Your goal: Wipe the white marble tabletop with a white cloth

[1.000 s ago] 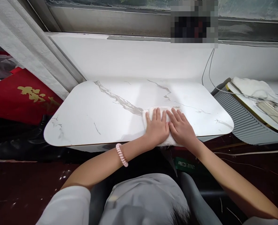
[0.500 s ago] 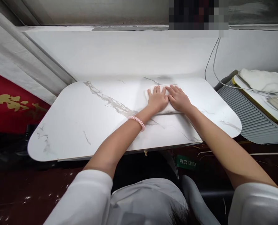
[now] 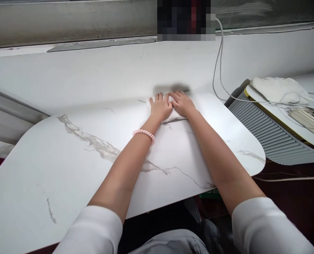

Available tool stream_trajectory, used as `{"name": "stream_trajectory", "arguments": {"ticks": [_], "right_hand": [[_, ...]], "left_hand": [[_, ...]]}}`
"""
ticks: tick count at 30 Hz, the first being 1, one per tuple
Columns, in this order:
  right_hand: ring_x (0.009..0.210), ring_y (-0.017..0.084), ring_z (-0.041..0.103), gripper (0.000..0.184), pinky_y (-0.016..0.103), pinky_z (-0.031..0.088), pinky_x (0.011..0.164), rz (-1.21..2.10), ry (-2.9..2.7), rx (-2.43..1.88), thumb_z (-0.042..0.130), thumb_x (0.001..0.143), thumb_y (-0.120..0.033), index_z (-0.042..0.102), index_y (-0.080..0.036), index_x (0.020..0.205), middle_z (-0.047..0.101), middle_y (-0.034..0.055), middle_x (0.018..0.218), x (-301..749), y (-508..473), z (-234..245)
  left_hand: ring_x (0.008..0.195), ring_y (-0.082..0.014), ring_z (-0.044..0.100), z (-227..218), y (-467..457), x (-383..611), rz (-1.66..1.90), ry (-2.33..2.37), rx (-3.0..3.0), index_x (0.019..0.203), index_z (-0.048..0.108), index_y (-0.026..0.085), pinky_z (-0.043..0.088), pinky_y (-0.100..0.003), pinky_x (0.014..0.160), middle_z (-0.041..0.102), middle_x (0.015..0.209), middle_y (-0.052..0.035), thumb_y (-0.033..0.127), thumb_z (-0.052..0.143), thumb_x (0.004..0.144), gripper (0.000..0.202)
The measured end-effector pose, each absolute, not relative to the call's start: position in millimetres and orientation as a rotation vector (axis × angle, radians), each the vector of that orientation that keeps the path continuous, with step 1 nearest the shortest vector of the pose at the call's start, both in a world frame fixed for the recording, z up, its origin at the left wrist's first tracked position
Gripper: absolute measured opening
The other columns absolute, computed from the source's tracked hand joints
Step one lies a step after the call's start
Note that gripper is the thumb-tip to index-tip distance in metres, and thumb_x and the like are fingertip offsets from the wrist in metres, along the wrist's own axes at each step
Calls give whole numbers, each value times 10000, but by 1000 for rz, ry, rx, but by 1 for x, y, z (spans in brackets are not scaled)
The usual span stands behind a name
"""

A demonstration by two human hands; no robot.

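Both of my hands lie flat on a folded white cloth (image 3: 175,116), pressing it against a white marble-patterned tabletop (image 3: 77,180) close to its far edge. My left hand (image 3: 161,107), with a pink coiled band (image 3: 144,132) on its wrist, covers the cloth's left part with fingers stretched forward. Beside it, my right hand (image 3: 182,103) rests on the right part, fingers also extended and the thumb side near the left hand. Most of the cloth is hidden under the palms.
A white wall (image 3: 114,74) stands behind the table. At right, a second table with a ribbed side (image 3: 268,130) carries another white cloth (image 3: 281,91) and a power strip (image 3: 306,118). Thin cables (image 3: 220,53) hang down between the tables.
My hands and the cloth have slid away from me toward the table's far edge. The camera view has also turned and come closer to the table.
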State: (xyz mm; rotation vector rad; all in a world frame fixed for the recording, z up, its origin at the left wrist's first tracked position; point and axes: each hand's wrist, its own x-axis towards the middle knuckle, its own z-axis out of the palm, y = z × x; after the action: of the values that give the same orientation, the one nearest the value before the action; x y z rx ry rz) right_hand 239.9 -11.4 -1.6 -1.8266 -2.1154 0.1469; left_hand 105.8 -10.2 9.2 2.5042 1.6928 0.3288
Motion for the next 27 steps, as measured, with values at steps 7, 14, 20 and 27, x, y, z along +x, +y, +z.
{"name": "stream_trajectory", "arguments": {"ticks": [7, 14, 20, 27], "right_hand": [[1520, 307, 283, 620, 486, 210, 1245, 141, -2156, -1886, 270, 974, -270, 392, -124, 1564, 337, 114, 1647, 241, -26, -2], [1558, 333, 173, 627, 549, 190, 1243, 197, -2275, -1945, 234, 1016, -323, 275, -125, 1610, 204, 139, 1691, 251, -95, 2], [1556, 330, 186, 621, 546, 203, 1247, 119, -2292, -1965, 242, 1013, -343, 317, -132, 1592, 243, 144, 1680, 261, -181, 0], [1551, 313, 219, 612, 593, 258, 1229, 7, -2163, -1953, 172, 1033, -441, 361, -226, 1573, 309, 109, 1661, 275, -270, -10]], "left_hand": [[1553, -274, 218, 10, -22, 108, 243, 1689, 2484, 1584, 311, 156, 144, -565, 1251, 266, 1675, -139, 315, 229, 1012, 599], [1568, -273, 172, 10, -86, 115, 233, 1665, 2431, 1595, 286, 165, 113, -592, 1249, 220, 1691, -129, 338, 248, 1018, 603], [1570, -298, 159, 10, -165, 120, 223, 1568, 2457, 1598, 281, 151, 105, -616, 1247, 222, 1688, -137, 352, 246, 1025, 608], [1571, -334, 128, 9, -232, 125, 188, 1358, 2553, 1604, 264, 128, 77, -664, 1236, 202, 1687, -160, 382, 239, 1033, 625]]}}
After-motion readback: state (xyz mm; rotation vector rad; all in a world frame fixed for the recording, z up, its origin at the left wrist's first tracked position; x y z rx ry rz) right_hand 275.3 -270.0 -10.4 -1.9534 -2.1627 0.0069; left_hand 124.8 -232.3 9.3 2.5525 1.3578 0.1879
